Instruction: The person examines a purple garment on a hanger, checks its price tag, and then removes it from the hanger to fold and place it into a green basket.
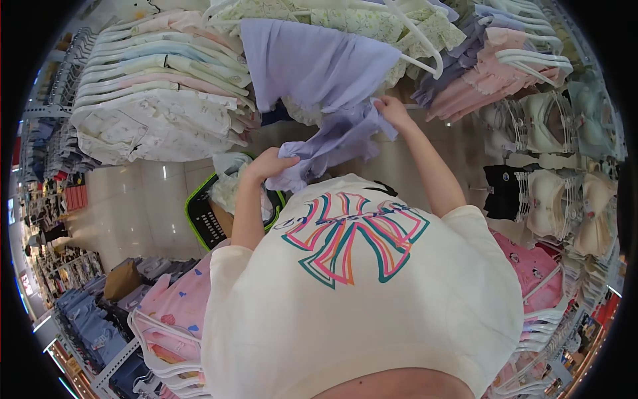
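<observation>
A lilac garment (332, 143) with ruffled edges is stretched between my two hands, in front of my chest. My left hand (271, 165) is closed on its lower left edge, thumb on top. Higher and to the right, my right hand (393, 113) pinches its other edge. Just above hangs a lilac cloth (312, 60), draped below a white hanger (422, 43) among pale floral garments. Where the held garment and the hanging cloth meet, I cannot tell whether they are joined.
A green-rimmed black basket (199, 211) with a plastic bag stands on the tiled floor. Patterned shirts (159, 126) hang at the upper left, pink garments (495, 70) at the upper right. Bras (548, 199) hang on the right; folded jeans (93, 322) lie at the lower left.
</observation>
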A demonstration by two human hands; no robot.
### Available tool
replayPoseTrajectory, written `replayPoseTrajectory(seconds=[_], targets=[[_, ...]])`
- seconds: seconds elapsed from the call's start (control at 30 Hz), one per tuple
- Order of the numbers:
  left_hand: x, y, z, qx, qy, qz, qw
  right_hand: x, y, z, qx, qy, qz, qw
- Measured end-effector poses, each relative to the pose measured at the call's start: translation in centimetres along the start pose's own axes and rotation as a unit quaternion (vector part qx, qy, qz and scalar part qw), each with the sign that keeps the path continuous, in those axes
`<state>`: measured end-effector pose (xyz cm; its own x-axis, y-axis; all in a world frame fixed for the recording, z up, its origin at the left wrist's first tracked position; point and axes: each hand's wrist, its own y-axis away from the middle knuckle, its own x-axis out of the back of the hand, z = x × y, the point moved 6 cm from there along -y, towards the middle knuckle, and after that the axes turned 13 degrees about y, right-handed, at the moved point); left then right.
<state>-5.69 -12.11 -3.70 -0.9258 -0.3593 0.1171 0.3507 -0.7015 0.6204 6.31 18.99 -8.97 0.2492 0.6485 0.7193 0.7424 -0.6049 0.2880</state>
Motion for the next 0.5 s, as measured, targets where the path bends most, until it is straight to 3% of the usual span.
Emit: replayPoseTrajectory(seconds=[0.1,0.2,0.27,0.33,0.43,0.5], targets=[[0.2,1.1,1.2,-0.026,0.079,0.019,0.996,-0.7,1.6,0.2,0.043,-0.010,-0.024,0.999],[0.6,3.4,4.5,-0.085,0.162,0.059,0.981,0.6,5.3,-4.3,0.103,-0.126,-0.184,0.969],[0.4,5.1,7.6,-0.147,0.220,0.071,0.962,3.2,8.2,-8.9,0.285,-0.171,-0.148,0.931],[-0.7,6.6,11.0,-0.224,0.286,0.070,0.929,5.5,11.6,-14.1,0.363,-0.226,-0.195,0.883],[-2.8,8.1,15.6,-0.291,0.329,0.017,0.898,6.0,14.1,-19.2,0.454,-0.199,-0.205,0.844],[-2.8,7.7,17.3,-0.286,0.228,-0.027,0.930,6.0,14.0,-20.6,0.422,-0.217,-0.230,0.850]])
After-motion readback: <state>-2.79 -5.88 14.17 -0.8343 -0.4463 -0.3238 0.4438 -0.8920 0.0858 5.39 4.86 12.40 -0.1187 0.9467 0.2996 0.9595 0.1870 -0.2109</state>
